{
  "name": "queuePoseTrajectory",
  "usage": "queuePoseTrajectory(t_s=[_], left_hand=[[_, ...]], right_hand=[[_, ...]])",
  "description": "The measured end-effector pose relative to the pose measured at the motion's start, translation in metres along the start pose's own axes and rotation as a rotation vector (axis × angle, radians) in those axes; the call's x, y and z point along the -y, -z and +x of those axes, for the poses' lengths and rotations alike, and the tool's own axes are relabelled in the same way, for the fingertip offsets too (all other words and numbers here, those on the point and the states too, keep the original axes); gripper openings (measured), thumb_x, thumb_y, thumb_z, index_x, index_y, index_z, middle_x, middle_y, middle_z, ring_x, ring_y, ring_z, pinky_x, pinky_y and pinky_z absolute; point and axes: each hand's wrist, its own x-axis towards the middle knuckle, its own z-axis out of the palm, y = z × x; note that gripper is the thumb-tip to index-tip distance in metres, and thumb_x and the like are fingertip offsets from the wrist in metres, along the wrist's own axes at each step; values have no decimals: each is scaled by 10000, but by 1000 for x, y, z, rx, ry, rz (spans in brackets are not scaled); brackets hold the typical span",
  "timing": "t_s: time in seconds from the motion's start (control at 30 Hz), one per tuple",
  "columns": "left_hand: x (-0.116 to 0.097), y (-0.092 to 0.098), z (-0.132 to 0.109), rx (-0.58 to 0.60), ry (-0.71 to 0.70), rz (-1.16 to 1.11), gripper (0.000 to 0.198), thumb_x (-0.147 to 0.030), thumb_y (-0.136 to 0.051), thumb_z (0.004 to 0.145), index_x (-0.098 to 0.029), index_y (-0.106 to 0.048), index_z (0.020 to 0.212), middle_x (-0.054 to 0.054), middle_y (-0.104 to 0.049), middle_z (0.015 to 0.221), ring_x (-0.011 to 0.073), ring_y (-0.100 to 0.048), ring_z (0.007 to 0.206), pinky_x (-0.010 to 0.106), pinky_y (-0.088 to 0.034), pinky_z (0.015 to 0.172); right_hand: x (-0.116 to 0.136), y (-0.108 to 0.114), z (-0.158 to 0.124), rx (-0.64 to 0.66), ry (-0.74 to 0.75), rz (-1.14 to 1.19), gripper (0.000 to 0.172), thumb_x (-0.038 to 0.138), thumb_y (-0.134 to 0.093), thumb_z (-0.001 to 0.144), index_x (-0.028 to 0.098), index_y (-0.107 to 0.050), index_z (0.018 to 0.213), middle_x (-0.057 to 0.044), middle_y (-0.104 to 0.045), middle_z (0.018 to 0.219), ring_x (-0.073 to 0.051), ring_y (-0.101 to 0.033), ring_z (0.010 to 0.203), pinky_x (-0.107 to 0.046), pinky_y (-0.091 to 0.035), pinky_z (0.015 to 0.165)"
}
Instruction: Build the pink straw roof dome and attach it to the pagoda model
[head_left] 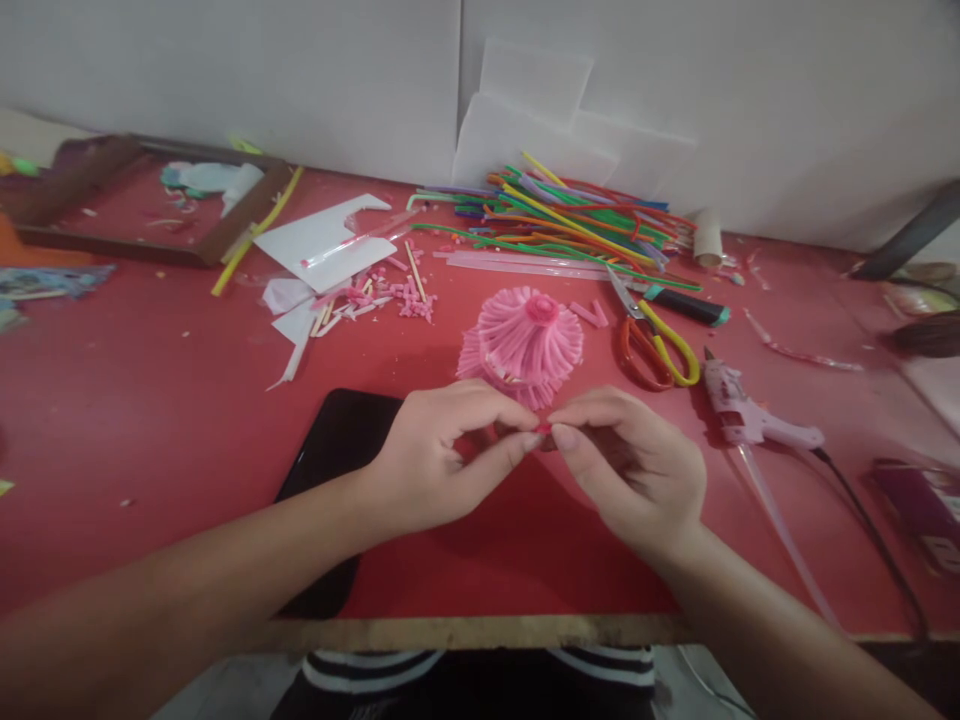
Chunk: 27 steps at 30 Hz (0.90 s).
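Note:
My left hand and my right hand meet over the near part of the red table. Between their thumbs and fingertips they pinch a small red piece, mostly covered by the fingers, so its kind is unclear. Just beyond the fingertips stands a pink craft piece, with a ribbed, cone-shaped top and a darker pink round tip. A black phone-like slab lies partly beneath my left wrist.
Orange-and-yellow-handled scissors and a black-and-teal cutter lie right of the pink piece. A corded glue gun rests farther right. Colourful pipe cleaners are piled at the back. Pink scraps and cut white paper lie left.

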Motion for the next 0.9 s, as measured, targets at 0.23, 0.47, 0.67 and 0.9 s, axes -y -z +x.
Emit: queuePoseTrajectory(t_s=[0.23,0.47,0.67,0.9], left_hand=[[-3,2,3,101,240,-333,76,-196,-688,843,-141,-695,791,26,-718,710,94,-622,576,176,-503,518],[-2,3,3,147,311,-456,111,-232,-691,858,-142,-682,795,8,-677,675,61,-540,477,160,-464,445],[-1,1,3,139,417,-563,194,-319,-737,835,-144,-671,785,-1,-659,675,54,-528,457,146,-468,405],[-5,12,5,398,552,-652,152,-257,-736,820,-138,-665,758,3,-676,651,59,-558,454,138,-487,422]], right_hand=[[5,4,8,6,210,-160,187,81,-631,838,248,-657,921,-7,-710,755,-148,-676,672,-278,-576,606],[8,4,9,-33,409,-323,244,34,-653,789,247,-644,908,-5,-684,677,-150,-665,598,-275,-588,558],[7,3,3,-19,452,-407,286,34,-681,787,265,-660,954,-13,-713,751,-167,-683,652,-313,-614,611],[-1,14,9,249,139,188,142,122,-682,853,237,-688,936,-9,-707,750,-119,-678,644,-227,-575,567]])
